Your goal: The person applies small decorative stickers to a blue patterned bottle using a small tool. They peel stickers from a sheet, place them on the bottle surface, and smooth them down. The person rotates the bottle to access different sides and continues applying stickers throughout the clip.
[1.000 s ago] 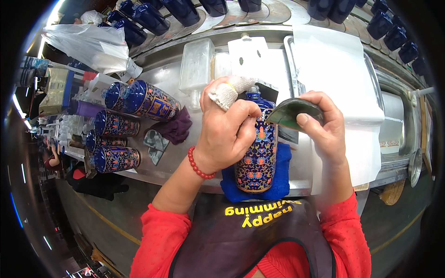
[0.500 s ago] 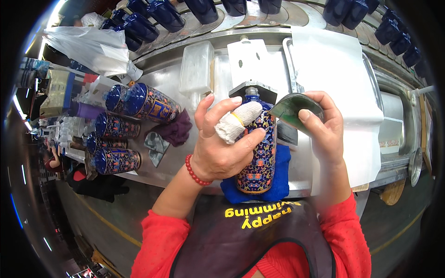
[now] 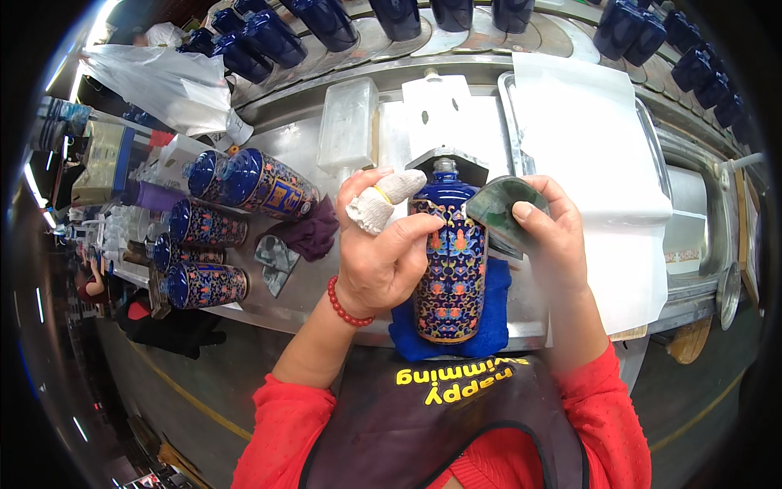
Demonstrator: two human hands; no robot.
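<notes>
A tall blue bottle point(image 3: 450, 269) with a coloured flower pattern stands on a blue cloth point(image 3: 489, 326) at the near edge of the metal bench. My left hand point(image 3: 381, 248) grips its side; the forefinger wears a white knitted finger cover point(image 3: 383, 200) and a red bead bracelet sits on the wrist. My right hand point(image 3: 550, 236) holds a grey-green flat stone-like piece point(image 3: 501, 208) against the bottle's shoulder.
Several patterned blue bottles point(image 3: 257, 183) lie on their sides at the left beside a purple cloth point(image 3: 311, 230). Plain dark blue bottles point(image 3: 326, 20) line the far conveyor. A white sheet covers a tray point(image 3: 586, 147) at the right. A clear plastic box point(image 3: 349, 122) sits behind.
My left hand slid down from the bottle's neck to its side, uncovering the bottle's top. The right hand stays at the shoulder with the grey-green piece.
</notes>
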